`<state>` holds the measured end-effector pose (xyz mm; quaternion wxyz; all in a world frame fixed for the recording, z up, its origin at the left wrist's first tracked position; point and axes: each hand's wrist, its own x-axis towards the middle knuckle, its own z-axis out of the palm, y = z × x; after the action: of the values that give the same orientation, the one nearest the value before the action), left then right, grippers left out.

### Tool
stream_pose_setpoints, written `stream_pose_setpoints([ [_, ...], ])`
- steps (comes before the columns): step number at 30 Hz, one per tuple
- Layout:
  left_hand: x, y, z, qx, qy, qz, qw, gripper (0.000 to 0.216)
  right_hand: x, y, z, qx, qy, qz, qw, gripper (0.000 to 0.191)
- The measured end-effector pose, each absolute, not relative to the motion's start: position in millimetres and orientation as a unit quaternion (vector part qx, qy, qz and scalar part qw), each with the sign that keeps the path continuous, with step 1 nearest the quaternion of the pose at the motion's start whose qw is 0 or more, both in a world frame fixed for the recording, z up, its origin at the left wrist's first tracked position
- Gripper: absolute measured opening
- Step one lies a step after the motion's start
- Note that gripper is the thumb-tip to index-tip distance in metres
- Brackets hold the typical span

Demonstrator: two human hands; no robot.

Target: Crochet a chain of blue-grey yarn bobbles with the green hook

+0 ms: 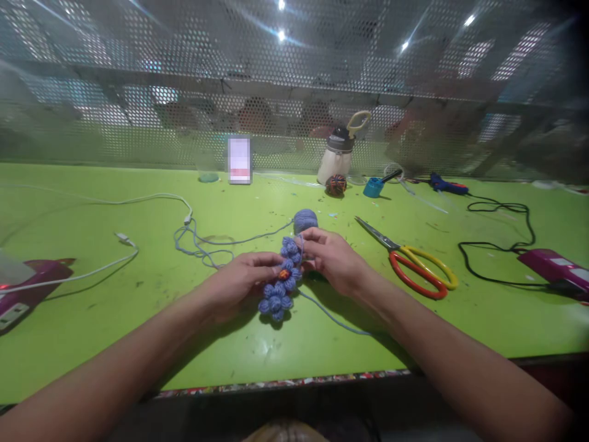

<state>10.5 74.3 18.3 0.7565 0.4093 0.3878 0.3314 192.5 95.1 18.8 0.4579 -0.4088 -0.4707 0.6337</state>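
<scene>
A strip of purple crocheted flowers (275, 301) hangs between my hands over the green table, the middle flower with an orange-red centre. My left hand (246, 276) pinches the strip from the left side. At the upper flower, my right hand (329, 255) has its fingers closed on the crochet work, where a strand of yarn stands up in a loop. Whether a hook is in those fingers cannot be seen. Just behind them sits a ball of purple yarn (305, 220), its strand running left in loose loops. Another strand trails right under my right forearm.
Large scissors (405, 258) with red and yellow handles lie on the right. Behind stand a phone (240, 161), a bottle (338, 156), a dark multicoloured yarn ball (336, 185) and a blue cup-like holder (373, 187). Power strips (554, 267) and cables lie at both sides; a perforated screen rises behind.
</scene>
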Motion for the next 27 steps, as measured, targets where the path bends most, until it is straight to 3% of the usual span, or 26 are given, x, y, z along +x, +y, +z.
stream_pose_setpoints([
  [4,10.5,73.8,19.0,0.434,0.394,0.332,0.739,0.016,191.6,94.9,16.3,-0.418,-0.474,0.63,0.452,0.028],
  [10,10.2,74.0,14.9,0.491,0.383,0.321,0.713,0.06,195.0,98.1,16.6,-0.424,-0.457,0.63,0.464,0.025],
  [16,12.7,76.6,14.0,0.498,0.419,0.356,0.671,0.062,195.3,97.2,21.3,-0.386,-0.425,0.672,0.468,0.02],
  [19,13.2,78.0,16.1,0.505,0.433,0.369,0.649,0.064,191.4,91.2,21.9,-0.379,-0.432,0.676,0.461,0.031],
  [23,13.5,75.5,19.0,0.515,0.429,0.367,0.645,0.077,185.9,85.1,18.8,-0.405,-0.459,0.655,0.443,0.062],
  [27,14.0,71.4,22.1,0.519,0.423,0.355,0.653,0.09,185.8,88.7,15.3,-0.416,-0.433,0.652,0.463,0.052],
])
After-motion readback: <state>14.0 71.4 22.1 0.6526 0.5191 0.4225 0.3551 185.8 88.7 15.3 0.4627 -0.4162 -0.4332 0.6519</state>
